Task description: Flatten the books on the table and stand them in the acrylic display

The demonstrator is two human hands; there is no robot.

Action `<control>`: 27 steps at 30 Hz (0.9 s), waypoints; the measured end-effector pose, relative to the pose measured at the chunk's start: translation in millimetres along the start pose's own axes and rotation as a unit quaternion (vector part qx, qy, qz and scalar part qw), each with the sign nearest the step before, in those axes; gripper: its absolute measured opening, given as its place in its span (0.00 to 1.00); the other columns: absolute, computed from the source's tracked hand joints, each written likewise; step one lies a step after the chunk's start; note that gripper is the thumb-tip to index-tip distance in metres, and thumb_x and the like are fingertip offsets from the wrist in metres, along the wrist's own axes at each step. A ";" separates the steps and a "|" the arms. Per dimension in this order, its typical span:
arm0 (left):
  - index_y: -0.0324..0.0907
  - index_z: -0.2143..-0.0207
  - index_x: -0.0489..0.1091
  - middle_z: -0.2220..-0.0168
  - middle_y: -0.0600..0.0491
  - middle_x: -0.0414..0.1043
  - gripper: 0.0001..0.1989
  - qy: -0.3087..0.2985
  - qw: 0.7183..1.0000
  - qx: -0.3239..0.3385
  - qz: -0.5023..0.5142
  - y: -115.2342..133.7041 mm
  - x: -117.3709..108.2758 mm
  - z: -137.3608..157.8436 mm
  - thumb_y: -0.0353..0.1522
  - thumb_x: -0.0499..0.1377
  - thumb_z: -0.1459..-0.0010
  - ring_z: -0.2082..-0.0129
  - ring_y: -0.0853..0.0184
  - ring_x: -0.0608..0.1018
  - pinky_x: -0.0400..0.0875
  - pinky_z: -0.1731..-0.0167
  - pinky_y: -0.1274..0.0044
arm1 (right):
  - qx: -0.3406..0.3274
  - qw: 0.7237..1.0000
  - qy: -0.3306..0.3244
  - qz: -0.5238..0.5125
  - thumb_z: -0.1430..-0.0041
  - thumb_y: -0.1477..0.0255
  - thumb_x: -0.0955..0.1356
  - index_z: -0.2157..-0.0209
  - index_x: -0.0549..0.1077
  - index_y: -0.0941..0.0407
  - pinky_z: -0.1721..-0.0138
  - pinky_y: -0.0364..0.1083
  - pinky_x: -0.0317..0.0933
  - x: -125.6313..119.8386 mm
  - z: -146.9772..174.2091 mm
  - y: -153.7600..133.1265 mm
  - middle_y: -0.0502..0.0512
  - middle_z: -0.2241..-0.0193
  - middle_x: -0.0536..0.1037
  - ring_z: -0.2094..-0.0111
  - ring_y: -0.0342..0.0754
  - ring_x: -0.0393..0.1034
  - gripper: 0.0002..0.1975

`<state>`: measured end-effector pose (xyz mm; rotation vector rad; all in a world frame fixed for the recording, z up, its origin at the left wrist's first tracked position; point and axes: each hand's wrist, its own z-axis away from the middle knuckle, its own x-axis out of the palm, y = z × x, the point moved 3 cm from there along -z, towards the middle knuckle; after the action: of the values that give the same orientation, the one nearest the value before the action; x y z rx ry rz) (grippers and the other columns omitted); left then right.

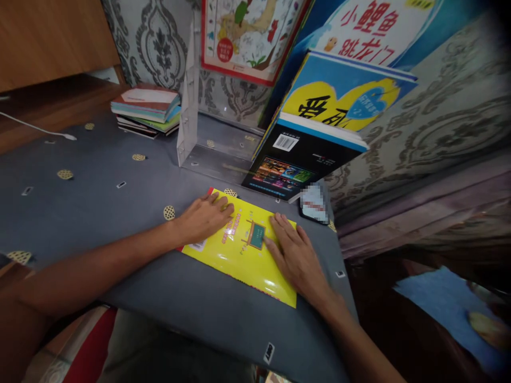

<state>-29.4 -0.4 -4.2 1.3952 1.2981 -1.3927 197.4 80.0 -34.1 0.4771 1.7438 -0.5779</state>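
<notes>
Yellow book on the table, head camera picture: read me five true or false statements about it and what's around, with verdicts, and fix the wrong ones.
1. The left hand and right hand both touch the yellow book. True.
2. The yellow book stands upright. False: it lies on the gray tabletop.
3. The white cable ends on the gray tabletop. True.
4. In the picture, the book stack is right of the clear rack. False: the book stack is left of the clear rack.
5. The black book shows a barcode. True.
</notes>
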 end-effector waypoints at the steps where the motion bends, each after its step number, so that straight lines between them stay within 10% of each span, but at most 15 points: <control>1: 0.40 0.50 0.67 0.48 0.44 0.71 0.12 0.000 1.000 -0.001 0.001 -0.1 1.0 0.0 0.33 0.48 0.29 0.47 0.56 0.73 0.72 0.53 0.68 | 0.009 1.000 0.006 -0.002 0.27 0.58 0.53 0.34 0.61 0.58 0.36 0.63 0.55 -0.7 2.6 3.9 0.64 0.34 0.64 0.32 0.57 0.57 0.29; 12: 0.38 0.50 0.70 0.48 0.43 0.74 0.12 0.048 0.997 0.057 -0.001 8.3 -9.8 5.2 0.29 0.50 0.30 0.44 0.56 0.72 0.66 0.44 0.63 | 0.034 0.999 0.021 -0.022 0.28 0.58 0.56 0.38 0.67 0.60 0.37 0.63 0.56 -6.0 1.2 5.8 0.66 0.36 0.68 0.35 0.59 0.62 0.28; 19: 0.40 0.42 0.67 0.42 0.42 0.71 0.32 0.058 0.973 0.193 0.110 56.8 -20.6 24.5 0.54 0.52 0.36 0.41 0.51 0.70 0.63 0.42 0.57 | 0.028 1.000 0.011 -0.007 0.28 0.61 0.56 0.37 0.67 0.58 0.37 0.63 0.55 -10.8 0.4 1.3 0.65 0.36 0.68 0.35 0.59 0.61 0.26; 27: 0.35 0.40 0.63 0.40 0.34 0.69 0.31 0.040 0.978 0.205 0.021 69.9 -15.6 29.4 0.50 0.48 0.32 0.37 0.46 0.69 0.64 0.41 0.55 | 0.017 1.000 -0.005 0.012 0.27 0.62 0.55 0.37 0.68 0.54 0.38 0.63 0.55 -11.6 -0.4 -0.7 0.64 0.35 0.66 0.34 0.59 0.59 0.24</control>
<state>34.1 -44.6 -2.0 1.7537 1.0580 -1.6534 199.4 79.5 -22.7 0.5181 1.7176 -0.5928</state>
